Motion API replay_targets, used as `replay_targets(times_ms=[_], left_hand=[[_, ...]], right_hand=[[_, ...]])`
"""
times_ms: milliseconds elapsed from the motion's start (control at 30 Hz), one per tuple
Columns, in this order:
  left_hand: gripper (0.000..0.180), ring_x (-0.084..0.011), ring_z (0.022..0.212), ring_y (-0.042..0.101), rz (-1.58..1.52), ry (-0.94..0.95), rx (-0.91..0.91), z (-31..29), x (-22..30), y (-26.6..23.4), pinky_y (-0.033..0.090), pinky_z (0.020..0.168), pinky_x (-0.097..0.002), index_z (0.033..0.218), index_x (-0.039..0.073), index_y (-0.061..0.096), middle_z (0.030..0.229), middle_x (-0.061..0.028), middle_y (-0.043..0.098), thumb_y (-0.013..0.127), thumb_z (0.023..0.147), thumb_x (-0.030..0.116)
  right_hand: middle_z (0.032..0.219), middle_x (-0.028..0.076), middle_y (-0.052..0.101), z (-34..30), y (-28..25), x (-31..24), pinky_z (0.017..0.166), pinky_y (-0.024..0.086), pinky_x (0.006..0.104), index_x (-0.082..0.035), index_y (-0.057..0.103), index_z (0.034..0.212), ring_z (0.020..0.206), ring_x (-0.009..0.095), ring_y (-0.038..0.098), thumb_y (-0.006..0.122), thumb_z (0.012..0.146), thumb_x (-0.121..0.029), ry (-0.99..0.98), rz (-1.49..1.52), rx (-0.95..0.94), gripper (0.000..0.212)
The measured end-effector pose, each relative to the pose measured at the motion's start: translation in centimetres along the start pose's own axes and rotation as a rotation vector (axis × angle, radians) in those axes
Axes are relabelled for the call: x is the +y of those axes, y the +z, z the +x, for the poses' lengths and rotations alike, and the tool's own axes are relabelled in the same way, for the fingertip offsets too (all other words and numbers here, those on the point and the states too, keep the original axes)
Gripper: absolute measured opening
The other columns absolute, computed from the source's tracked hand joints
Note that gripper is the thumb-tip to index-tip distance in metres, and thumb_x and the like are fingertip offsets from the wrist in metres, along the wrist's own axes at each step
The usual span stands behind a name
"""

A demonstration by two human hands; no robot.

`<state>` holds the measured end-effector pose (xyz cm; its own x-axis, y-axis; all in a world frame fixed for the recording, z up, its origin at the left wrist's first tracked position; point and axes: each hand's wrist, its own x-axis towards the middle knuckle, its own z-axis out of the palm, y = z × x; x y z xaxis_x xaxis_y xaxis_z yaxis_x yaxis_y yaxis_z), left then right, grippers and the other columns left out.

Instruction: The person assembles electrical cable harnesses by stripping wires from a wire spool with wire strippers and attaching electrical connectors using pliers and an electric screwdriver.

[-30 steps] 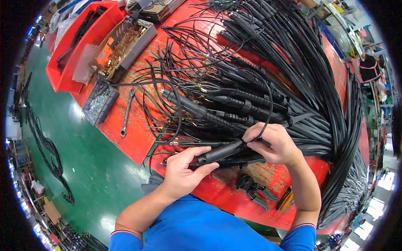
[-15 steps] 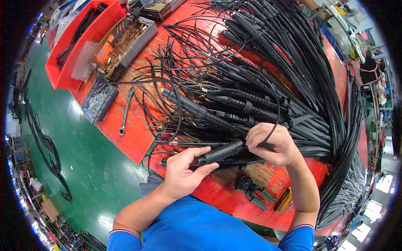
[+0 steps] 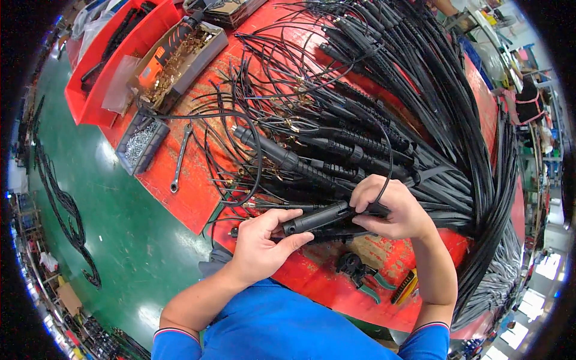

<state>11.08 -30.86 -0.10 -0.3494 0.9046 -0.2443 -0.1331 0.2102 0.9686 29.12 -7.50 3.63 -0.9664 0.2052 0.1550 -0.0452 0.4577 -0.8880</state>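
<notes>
A black tubular plastic handle point(image 3: 318, 218) lies slantwise between my hands, above the near part of the bench. My left hand point(image 3: 264, 243) grips its left end, thumb below and fingers above; a round hole shows near that end. At the handle's right end my right hand point(image 3: 393, 207) is closed with thumb and fingers pinched round a black cable point(image 3: 390, 157). This thin cable loops upward from the fingers. What lies inside the right palm is partly hidden. Just beyond the handle is a similar black torch-like handle point(image 3: 282, 157) on the pile.
Bundled black cables point(image 3: 444, 120) with loose wire ends cover much of the red bench point(image 3: 198, 207). Green-handled cutters point(image 3: 360, 273) and a yellow-and-black tool point(image 3: 405, 287) lie nearby. Leftward are a wrench point(image 3: 180, 159), a grey screw bin point(image 3: 150, 157), a parts box point(image 3: 201, 63) and a red bin point(image 3: 78, 99).
My right fingers have shifted slightly at the handle's end, and the thin cable's loop has moved a little left. My left hand keeps its hold.
</notes>
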Motion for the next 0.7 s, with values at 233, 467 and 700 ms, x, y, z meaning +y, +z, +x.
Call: replay_targets(times_ms=[233, 467, 700], left_hand=[[0.042, -0.0113, 0.094, 0.071, 0.073, 0.072, -0.016, 0.25, 0.2, -0.37, 0.06, 0.084, -0.028, 0.123, -0.006, 0.067, 0.105, -0.0092, 0.076, 0.085, 0.086, 0.001], [0.041, -0.011, 0.092, 0.072, 0.168, 0.157, -0.001, 0.48, 0.6, -0.42, 0.06, 0.081, -0.0285, 0.119, -0.006, 0.069, 0.103, -0.0101, 0.077, 0.087, 0.084, 0.003], [0.04, -0.0153, 0.091, 0.076, 0.139, 0.165, 0.015, 0.57, 0.27, -0.33, 0.062, 0.078, -0.0306, 0.118, -0.005, 0.07, 0.103, -0.0145, 0.078, 0.086, 0.085, 0.009]], right_hand=[[0.093, 0.008, 0.07, 0.04, 0.55, 0.19, 0.076, 0.057, 0.0381, -0.007, 0.063, 0.093, 0.086, 0.029, 0.07, 0.077, 0.072, 0.003, 0.003, -0.123, -0.001, 0.027], [0.087, 0.007, 0.072, -0.19, 0.74, 0.28, 0.075, 0.057, 0.0374, -0.006, 0.061, 0.083, 0.082, 0.027, 0.071, 0.078, 0.073, 0.004, 0.068, 0.011, 0.059, 0.022], [0.087, 0.007, 0.074, -0.39, 0.44, 0.37, 0.077, 0.058, 0.0359, -0.006, 0.067, 0.083, 0.083, 0.026, 0.073, 0.077, 0.076, 0.004, 0.071, 0.013, 0.06, 0.017]])
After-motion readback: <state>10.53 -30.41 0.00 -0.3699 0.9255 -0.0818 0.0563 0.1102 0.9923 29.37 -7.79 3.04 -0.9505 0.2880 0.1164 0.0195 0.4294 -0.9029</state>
